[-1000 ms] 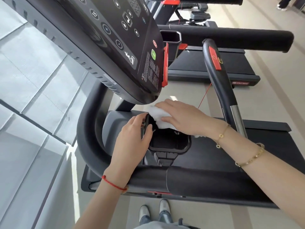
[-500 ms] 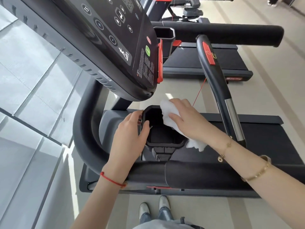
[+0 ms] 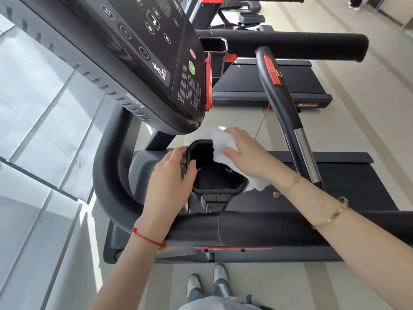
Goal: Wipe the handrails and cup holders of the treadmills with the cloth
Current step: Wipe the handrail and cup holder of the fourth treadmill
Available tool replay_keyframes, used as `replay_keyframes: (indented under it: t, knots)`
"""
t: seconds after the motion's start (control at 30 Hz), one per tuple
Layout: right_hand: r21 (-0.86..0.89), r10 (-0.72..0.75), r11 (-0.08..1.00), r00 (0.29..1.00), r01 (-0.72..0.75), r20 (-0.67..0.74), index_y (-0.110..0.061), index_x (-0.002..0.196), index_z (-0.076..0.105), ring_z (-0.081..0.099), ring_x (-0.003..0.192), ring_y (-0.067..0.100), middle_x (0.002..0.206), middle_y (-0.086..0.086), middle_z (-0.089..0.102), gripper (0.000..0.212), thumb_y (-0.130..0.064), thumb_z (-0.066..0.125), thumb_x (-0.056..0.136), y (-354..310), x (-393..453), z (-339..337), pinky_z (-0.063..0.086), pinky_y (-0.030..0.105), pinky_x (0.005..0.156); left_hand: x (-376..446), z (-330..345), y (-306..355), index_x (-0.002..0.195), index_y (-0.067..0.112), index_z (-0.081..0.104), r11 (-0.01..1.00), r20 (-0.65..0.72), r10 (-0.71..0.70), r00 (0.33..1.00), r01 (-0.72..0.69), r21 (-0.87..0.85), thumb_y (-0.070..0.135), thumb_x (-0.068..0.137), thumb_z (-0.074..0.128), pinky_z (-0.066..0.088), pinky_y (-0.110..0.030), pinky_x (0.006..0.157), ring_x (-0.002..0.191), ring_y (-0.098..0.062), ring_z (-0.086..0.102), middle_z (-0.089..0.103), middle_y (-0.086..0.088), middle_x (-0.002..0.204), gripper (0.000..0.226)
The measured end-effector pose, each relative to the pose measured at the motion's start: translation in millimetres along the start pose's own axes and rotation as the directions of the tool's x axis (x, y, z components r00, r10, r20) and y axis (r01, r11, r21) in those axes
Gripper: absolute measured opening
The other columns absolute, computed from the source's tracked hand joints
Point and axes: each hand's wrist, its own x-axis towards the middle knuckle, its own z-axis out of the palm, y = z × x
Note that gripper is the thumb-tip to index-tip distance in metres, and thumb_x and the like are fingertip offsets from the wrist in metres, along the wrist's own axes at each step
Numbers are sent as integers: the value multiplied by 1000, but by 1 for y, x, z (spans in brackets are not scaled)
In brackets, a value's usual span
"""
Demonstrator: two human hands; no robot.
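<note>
A black cup holder (image 3: pixel 218 189) sits below the treadmill console. My left hand (image 3: pixel 172 177) grips its left rim, thumb curled over the edge. My right hand (image 3: pixel 243 153) presses a white cloth (image 3: pixel 223 145) onto the holder's far right rim; the cloth's tail hangs out below my wrist. A black padded handrail (image 3: pixel 257 229) runs across the front, under both forearms. A second curved handrail (image 3: pixel 281 101) with a red patch rises at the right.
The dark console (image 3: pixel 143 52) overhangs the holder from the upper left. Another treadmill (image 3: pixel 279 86) with its own cup holder (image 3: pixel 213 52) stands behind. Glass wall panels (image 3: pixel 40 130) lie to the left. My shoes (image 3: pixel 206 281) stand on the beige floor.
My right hand slid the cloth from the holder's far rim over to its right rim. The left hand kept its grip on the left rim.
</note>
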Motion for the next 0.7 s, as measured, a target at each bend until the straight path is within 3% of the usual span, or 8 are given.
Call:
replay_keyframes:
  t: [0.13,0.27,0.37,0.47,0.57,0.7]
  knots:
    - [-3,-46,999,998,46,-44,-18,151,16,41,124,25,144,9,28,57,-23,44,102,4,-14,9,29,23,90,0,0,0,133,20,55,1000,-6,0,1000,0,-11,32,95,54,38,-18,78,97,-9,59,64,4,114,39]
    - [69,-16,997,996,22,-91,-22,153,-2,44,105,22,143,3,19,69,-26,43,102,15,-41,27,26,17,71,0,0,0,132,20,55,1000,-13,-7,1000,7,-15,32,95,54,40,-19,80,99,-10,60,64,5,115,39]
    - [6,-110,994,990,110,-86,-21,152,13,42,120,21,143,3,26,60,-28,44,101,16,-21,15,28,20,85,0,-1,1,132,20,55,1000,-12,-8,1000,8,-12,32,95,53,42,-21,82,101,-12,60,64,6,115,39]
    - [-130,-336,932,941,337,30,-25,142,38,46,120,19,136,-3,46,43,-26,47,100,6,18,-2,32,27,86,-1,-1,2,132,19,55,1000,-12,-2,1000,2,-6,31,95,54,39,-18,79,101,-11,60,64,6,116,39]
    - [-227,-438,851,879,473,189,-35,140,39,49,116,13,138,-16,46,41,-32,46,100,-4,44,-3,36,31,84,-2,-2,2,129,18,57,1000,-17,2,1000,-2,1,30,95,55,36,-14,74,97,-9,60,64,7,114,36]
    - [-243,-459,845,879,477,132,-39,137,39,48,109,10,132,-16,48,38,-34,45,100,3,42,4,31,30,75,-2,-2,1,128,23,57,1000,-21,-1,1000,1,-11,31,94,56,37,-7,69,94,-2,57,64,10,112,34]
